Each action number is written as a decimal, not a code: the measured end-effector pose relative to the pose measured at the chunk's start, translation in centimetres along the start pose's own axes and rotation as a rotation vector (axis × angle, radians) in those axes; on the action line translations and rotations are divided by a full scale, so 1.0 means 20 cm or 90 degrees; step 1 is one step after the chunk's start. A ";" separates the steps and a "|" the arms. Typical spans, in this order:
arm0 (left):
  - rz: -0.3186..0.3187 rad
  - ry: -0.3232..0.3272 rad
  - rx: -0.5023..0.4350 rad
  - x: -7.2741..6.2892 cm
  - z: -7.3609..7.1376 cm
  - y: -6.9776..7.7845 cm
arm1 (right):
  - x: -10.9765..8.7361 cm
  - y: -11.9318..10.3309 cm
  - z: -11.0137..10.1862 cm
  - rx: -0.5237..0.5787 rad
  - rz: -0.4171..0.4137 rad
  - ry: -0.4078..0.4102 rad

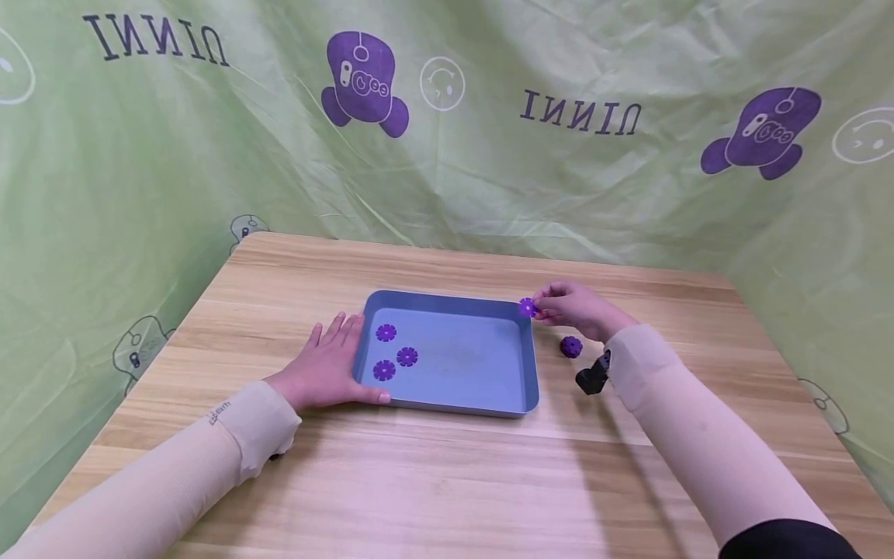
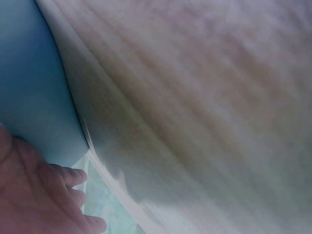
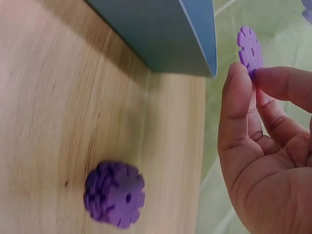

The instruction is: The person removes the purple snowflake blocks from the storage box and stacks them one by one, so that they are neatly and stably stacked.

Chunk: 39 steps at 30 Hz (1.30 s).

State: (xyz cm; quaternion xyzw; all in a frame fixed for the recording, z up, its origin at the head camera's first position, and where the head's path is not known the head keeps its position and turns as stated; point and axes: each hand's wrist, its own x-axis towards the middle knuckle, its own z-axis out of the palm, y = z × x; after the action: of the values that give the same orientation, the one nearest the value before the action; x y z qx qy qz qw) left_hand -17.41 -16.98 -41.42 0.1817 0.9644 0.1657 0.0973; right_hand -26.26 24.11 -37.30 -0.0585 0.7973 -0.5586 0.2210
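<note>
A blue-grey rectangular tray (image 1: 461, 349) lies on the table, with three purple notched discs (image 1: 407, 356) flat in its left part. My left hand (image 1: 331, 369) rests against the tray's left end, fingers spread and fairly straight, thumb along the near rim. Over the tray's far right corner, my right hand (image 1: 576, 308) pinches one purple notched disc (image 3: 250, 51) between thumb and forefinger; the right wrist view shows it held up on edge. A stack of purple discs (image 3: 117, 195) stands on the table just right of the tray, below my right wrist.
The wood-grain table (image 1: 433, 481) extends around the tray on all sides. Behind it hangs a green printed cloth (image 1: 475, 178), which also covers the left and right sides. A small black device (image 1: 594, 376) sits at my right wrist.
</note>
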 end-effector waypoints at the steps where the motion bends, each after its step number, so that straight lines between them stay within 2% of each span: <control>1: 0.000 0.000 -0.001 0.00 0.00 0.00 | -0.01 0.00 -0.01 0.002 -0.001 -0.001; 19: -0.003 -0.003 -0.004 0.00 0.00 0.00 | -0.14 0.13 -0.16 -0.022 0.047 0.033; 39: -0.005 -0.003 -0.010 0.00 0.00 -0.01 | -0.22 0.26 -0.23 -0.031 0.090 0.040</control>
State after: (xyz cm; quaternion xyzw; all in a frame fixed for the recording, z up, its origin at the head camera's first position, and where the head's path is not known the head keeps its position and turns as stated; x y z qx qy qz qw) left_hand -17.45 -17.09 -41.55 0.1774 0.9635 0.1726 0.1017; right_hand -23.51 31.50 -39.50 0.0099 0.8194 -0.5236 0.2333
